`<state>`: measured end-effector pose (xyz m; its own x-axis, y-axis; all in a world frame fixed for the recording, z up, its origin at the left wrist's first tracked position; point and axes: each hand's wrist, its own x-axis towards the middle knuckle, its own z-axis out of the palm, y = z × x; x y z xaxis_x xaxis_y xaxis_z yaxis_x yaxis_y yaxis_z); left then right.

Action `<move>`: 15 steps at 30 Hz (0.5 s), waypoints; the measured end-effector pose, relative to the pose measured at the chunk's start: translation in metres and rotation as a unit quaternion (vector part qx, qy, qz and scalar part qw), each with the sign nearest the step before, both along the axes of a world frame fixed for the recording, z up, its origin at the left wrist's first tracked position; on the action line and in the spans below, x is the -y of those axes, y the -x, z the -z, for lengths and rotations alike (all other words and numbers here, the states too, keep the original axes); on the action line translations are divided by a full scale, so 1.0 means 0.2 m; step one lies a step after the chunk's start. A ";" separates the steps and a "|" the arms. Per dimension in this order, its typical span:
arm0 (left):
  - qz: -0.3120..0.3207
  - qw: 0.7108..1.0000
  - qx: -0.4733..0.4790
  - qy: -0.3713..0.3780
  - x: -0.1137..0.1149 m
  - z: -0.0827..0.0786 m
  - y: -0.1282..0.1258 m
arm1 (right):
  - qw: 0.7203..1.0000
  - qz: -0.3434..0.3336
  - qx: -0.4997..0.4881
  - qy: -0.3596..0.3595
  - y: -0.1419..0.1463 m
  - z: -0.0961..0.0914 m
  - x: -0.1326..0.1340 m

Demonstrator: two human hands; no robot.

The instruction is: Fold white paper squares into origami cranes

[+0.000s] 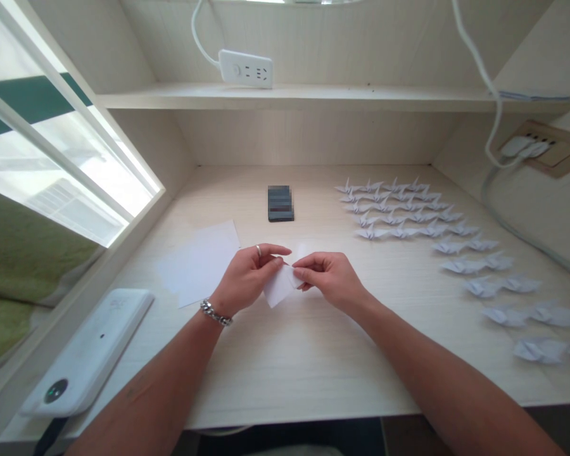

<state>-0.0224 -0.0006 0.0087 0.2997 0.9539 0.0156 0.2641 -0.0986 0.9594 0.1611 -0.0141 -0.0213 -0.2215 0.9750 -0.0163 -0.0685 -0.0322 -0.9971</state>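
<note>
The pale worktop [313,373] is spread across the middle and lower frame, its near edge seen along the bottom, well apart from the work. The right side is taken up by rows of folded paper birds [426,229], laid from upper right down toward the lower right corner. At lower left a white device [97,348] is set slantwise along the side edge. Loose white sheets [204,266] are spread at centre left, just beside the left hand [251,273].

At the centre of the frame the hands are closed on one folded paper [278,288]: its upper left side is gripped by the left hand, its right end pinched by the thumb and fingers of the right hand [335,278]. Neither is clearly nearer, since the paper is held between them. Its lower corner is pointed down and leftward; its long axis cannot be told, part being covered by fingers. Open room is left below it, and above it as far as a dark box [280,204] at upper centre.
</note>
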 end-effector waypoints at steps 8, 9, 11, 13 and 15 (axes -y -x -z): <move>0.014 1.000 0.010 0.018 0.00 0.01 0.01 | 1.000 0.014 0.003 -0.003 -0.01 0.01 -0.01; 0.014 0.999 0.014 0.025 0.00 0.02 0.00 | 1.000 0.011 0.003 -0.004 -0.01 0.01 -0.01; 0.010 0.999 0.026 0.030 0.00 0.02 0.00 | 1.000 0.008 0.005 -0.005 -0.01 0.01 -0.01; 0.010 0.999 0.034 0.027 0.00 0.03 0.00 | 1.000 0.005 0.010 -0.008 0.00 0.01 0.00; 0.010 0.999 0.037 0.024 0.00 0.03 0.00 | 1.000 0.004 0.014 -0.010 0.00 0.01 0.00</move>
<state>-0.0223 -0.0011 0.0022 0.3182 0.9480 -0.0076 0.1904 -0.0560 0.9801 0.1616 -0.0132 -0.0232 -0.2136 0.9769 -0.0029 -0.0412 -0.0120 -0.9991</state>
